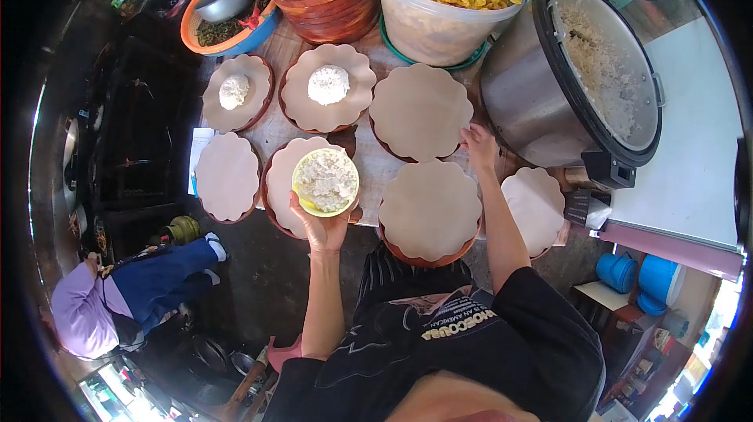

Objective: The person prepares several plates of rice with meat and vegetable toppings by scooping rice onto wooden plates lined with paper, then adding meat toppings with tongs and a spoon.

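The left hand (325,227) has its grip closed on a yellow bowl of rice (325,181), held over a paper-lined plate (284,187). At two o'clock, the right hand (479,147) presses open fingers on another lined plate's (420,112) edge. Plates crowd the worktop (271,130); the rice cooker (572,77) hems the right.

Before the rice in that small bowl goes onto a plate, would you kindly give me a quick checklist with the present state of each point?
1. Left hand holds the yellow bowl: ok.
2. Bowl filled with rice: ok.
3. Lined plate under the bowl bare of rice: ok.
4. Right hand off that plate, at the edge of the upper lined plate: ok.
5. Rice cooker open: ok.
6. Rice packed firmly enough: cannot tell.
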Demonstrator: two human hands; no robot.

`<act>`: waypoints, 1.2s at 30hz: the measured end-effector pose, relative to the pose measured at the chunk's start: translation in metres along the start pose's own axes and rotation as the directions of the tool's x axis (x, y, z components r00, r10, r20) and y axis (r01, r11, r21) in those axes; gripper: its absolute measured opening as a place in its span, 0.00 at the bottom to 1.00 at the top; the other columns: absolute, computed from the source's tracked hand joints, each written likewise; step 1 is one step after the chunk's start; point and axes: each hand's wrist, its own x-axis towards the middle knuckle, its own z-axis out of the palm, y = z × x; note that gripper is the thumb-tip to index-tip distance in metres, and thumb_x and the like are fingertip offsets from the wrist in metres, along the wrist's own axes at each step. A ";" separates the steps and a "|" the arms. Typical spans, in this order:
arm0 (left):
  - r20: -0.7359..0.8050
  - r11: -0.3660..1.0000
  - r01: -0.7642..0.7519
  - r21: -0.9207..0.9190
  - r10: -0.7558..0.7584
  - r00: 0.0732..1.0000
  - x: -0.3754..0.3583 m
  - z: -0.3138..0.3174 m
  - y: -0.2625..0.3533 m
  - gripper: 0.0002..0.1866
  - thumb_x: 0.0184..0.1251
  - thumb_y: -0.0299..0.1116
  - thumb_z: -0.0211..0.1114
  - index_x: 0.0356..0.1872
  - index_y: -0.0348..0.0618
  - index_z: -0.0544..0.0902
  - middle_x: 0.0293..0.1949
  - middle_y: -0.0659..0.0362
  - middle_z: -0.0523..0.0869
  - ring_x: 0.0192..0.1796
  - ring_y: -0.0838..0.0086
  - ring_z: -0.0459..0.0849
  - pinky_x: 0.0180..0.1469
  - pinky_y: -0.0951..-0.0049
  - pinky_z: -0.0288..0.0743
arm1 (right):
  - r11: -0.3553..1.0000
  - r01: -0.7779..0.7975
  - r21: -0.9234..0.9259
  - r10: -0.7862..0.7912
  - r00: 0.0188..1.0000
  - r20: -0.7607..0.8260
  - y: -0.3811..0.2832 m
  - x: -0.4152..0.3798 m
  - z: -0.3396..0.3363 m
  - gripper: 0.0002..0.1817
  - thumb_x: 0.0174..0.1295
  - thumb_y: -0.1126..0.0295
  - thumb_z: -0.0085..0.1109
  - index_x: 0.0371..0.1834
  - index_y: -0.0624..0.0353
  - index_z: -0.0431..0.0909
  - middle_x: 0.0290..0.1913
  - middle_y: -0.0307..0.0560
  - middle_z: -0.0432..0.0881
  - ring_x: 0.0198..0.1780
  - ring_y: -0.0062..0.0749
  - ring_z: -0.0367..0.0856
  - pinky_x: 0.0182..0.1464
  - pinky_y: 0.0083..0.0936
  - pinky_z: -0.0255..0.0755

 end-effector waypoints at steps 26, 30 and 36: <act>0.801 -0.577 -0.649 0.496 0.014 0.599 0.199 0.048 -0.166 0.33 0.49 0.42 0.71 0.61 0.61 0.73 0.64 0.45 0.60 0.61 0.46 0.62 0.60 0.48 0.61 | 0.870 0.292 -0.397 -0.283 0.955 0.084 -0.138 -0.189 -0.132 0.15 0.57 0.79 0.59 0.49 0.62 0.75 0.44 0.51 0.77 0.34 0.30 0.78 0.36 0.24 0.74; 0.732 -0.448 -0.605 0.659 0.199 0.651 0.186 0.075 -0.135 0.36 0.48 0.38 0.73 0.63 0.62 0.71 0.64 0.44 0.62 0.64 0.48 0.58 0.63 0.51 0.58 | 0.577 0.371 -0.728 -0.648 0.750 -0.131 -0.269 -0.176 -0.208 0.15 0.54 0.85 0.54 0.45 0.63 0.77 0.42 0.46 0.82 0.33 0.26 0.78 0.39 0.21 0.72; 0.787 -0.462 -0.698 0.547 0.569 0.240 0.112 0.178 -0.084 0.32 0.63 0.40 0.62 0.66 0.40 0.62 0.63 0.46 0.64 0.65 0.52 0.61 0.65 0.53 0.56 | 0.365 0.423 -0.829 -0.426 0.868 0.255 -0.312 -0.014 -0.287 0.09 0.60 0.68 0.58 0.36 0.62 0.81 0.37 0.50 0.82 0.37 0.41 0.81 0.39 0.32 0.74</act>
